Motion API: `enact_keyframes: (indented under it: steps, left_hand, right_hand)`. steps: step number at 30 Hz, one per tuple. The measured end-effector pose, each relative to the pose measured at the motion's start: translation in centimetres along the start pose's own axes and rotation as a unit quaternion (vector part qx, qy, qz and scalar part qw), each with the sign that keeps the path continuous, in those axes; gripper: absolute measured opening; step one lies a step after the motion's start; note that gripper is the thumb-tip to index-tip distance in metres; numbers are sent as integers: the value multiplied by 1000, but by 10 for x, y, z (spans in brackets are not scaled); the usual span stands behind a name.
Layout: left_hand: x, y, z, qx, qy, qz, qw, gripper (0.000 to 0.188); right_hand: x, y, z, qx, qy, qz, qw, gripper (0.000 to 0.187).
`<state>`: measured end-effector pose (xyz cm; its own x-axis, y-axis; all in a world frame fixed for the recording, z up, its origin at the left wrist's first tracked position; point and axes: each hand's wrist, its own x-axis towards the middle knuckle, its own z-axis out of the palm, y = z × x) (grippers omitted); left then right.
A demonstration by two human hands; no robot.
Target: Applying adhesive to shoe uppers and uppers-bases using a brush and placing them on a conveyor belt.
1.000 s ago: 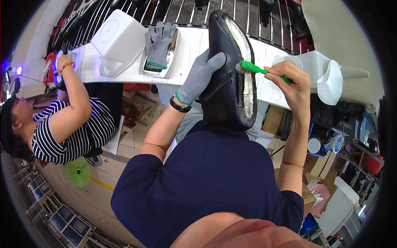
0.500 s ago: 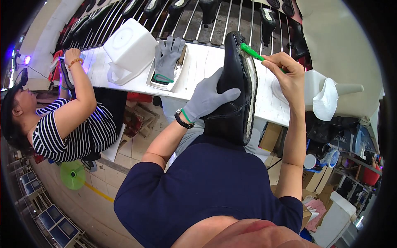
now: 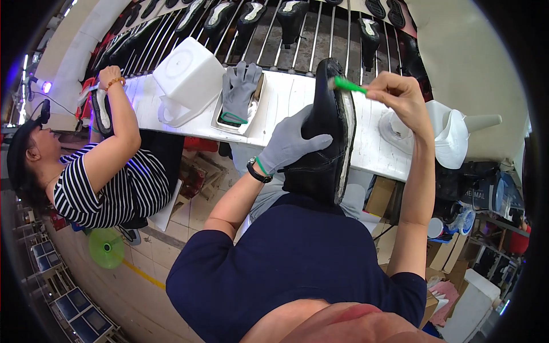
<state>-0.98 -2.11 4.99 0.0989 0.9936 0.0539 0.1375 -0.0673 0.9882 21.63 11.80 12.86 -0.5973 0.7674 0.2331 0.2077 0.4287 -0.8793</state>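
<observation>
Grey fabric covers the left hand [image 3: 291,143], which is wrapped round the side of a black shoe [image 3: 320,137], fingers spread across the upper and thumb out of sight behind it. The shoe stands on end in front of the person's chest, toe up, its pale sole [image 3: 346,143] facing right; the heel end drops behind the navy shirt and cannot be seen. The right hand [image 3: 400,97] is bare and closed round a green-handled brush [image 3: 349,86], pinched between fingers and thumb, with the bristle end at the top of the shoe near the toe. Whether the bristles actually touch the sole is hard to tell, since that end is small and partly lost against the black edge.

Behind the shoe runs a white workbench [image 3: 286,103]. On it lie a pair of spare grey gloves [image 3: 240,91] in a shallow white tray [image 3: 257,117], a white square tub [image 3: 189,74] just to the left of them, and a white funnel-shaped container [image 3: 452,134] at the right. Beyond the bench, more black shoes [image 3: 297,14] sit on a rack of metal rods [image 3: 320,40], several cut off by the dark fisheye rim.

At the left a co-worker in a striped top [image 3: 108,194] reaches up to the bench; what that person's hand [image 3: 108,77] grips is blurred and partly hidden
</observation>
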Motion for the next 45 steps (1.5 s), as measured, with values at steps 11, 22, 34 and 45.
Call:
enact_keyframes:
  steps: [11,22,34,45]
  left_hand:
    - [3,5,-1,173,35,49,983,82]
    - [5,2,-8,19,-14,27,999,73]
    - [6,-2,-9,-152,-48,-31,987,66]
    - [8,-5,-9,-183,-48,-53,981,64]
  right_hand:
    - [3,-17,4,-70,97,48,992,18]
    - [11,-12,-9,-54,-1,-27,998,12]
    - [6,-27,-10,-82,-124,-51,988,10]
    - [-4,-28,-5,-103,-159,-45,981,11]
